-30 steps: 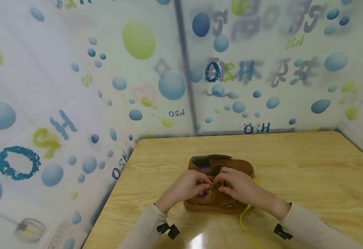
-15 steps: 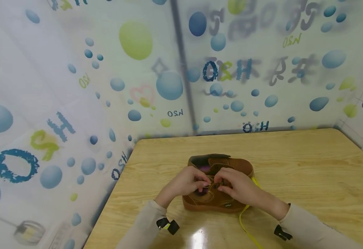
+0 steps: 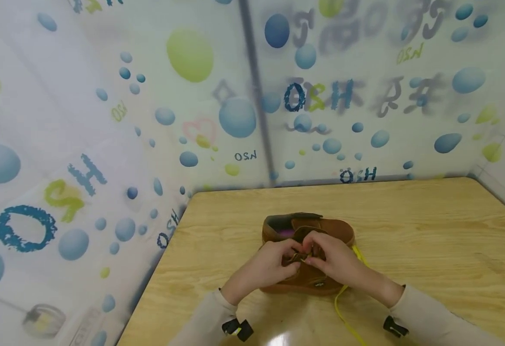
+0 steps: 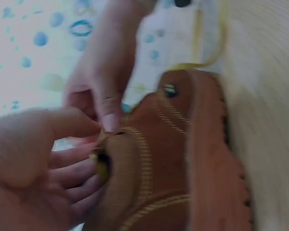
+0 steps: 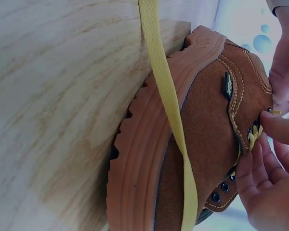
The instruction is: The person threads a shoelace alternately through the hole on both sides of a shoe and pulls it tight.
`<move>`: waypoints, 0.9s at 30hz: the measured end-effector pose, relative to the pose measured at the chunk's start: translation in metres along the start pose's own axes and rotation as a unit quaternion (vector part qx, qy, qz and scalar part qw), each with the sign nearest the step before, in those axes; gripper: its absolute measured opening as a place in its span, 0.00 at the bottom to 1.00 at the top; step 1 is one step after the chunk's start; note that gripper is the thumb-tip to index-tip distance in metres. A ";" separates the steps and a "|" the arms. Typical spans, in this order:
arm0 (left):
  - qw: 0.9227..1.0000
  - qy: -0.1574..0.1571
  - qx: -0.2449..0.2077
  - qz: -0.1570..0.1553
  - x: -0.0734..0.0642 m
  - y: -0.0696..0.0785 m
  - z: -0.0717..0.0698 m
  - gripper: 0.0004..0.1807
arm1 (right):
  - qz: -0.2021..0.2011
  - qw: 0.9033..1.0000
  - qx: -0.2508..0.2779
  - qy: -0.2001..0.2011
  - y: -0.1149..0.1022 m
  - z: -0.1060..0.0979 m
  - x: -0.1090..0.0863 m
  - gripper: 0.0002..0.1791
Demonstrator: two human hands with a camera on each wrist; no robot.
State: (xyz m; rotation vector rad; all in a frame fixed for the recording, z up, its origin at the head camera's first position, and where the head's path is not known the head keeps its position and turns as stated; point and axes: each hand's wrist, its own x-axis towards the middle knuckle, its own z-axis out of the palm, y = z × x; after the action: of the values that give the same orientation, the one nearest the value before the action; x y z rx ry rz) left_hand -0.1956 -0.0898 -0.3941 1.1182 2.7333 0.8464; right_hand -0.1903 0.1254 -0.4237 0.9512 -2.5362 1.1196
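Note:
A brown suede shoe (image 3: 317, 275) with a tan sole lies nearest the person, toe and heel along the table. My left hand (image 3: 274, 262) is at its lace opening; in the left wrist view, its thumb and a finger pinch the yellow shoelace (image 4: 102, 139) at the edge. My right hand (image 3: 336, 257) grips the eyelet edge between thumb and fingers, and its fingertips meet the left ones. Beside the right thumb, a short yellow lace tip (image 5: 275, 112) sticks out at an eyelet. Lower black-ringed eyelets (image 5: 216, 197) hold no lace.
A second brown shoe (image 3: 340, 229) stands right behind the first, its opening showing a purple inside. A loose yellow lace (image 3: 340, 312) trails over the wooden table (image 3: 429, 230) toward the front edge. Patterned curtains (image 3: 343, 144) stand behind and at the sides.
My left hand has moved right, closer to the right hand, and its thumb has come apart from the forefinger more. The right hand stays at the eyelets. The shoes have hardly moved.

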 end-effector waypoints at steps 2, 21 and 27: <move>0.997 0.042 0.058 0.028 0.001 0.001 0.006 0.12 | 0.002 1.000 0.000 0.011 0.000 0.000 0.000 0.16; 0.981 0.114 -0.118 -0.107 -0.010 -0.001 -0.027 0.09 | 0.008 1.000 -0.027 0.005 -0.002 0.003 0.002 0.10; 0.961 0.100 0.215 -0.143 -0.004 -0.003 -0.015 0.08 | 0.021 0.999 -0.033 -0.006 -0.002 0.002 0.000 0.09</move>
State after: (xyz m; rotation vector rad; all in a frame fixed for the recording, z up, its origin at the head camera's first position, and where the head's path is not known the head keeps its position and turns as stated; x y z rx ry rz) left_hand -0.1986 -0.1011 -0.3831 0.6774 3.2422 0.3524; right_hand -0.1889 0.1229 -0.4243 0.8958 -2.5971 1.0373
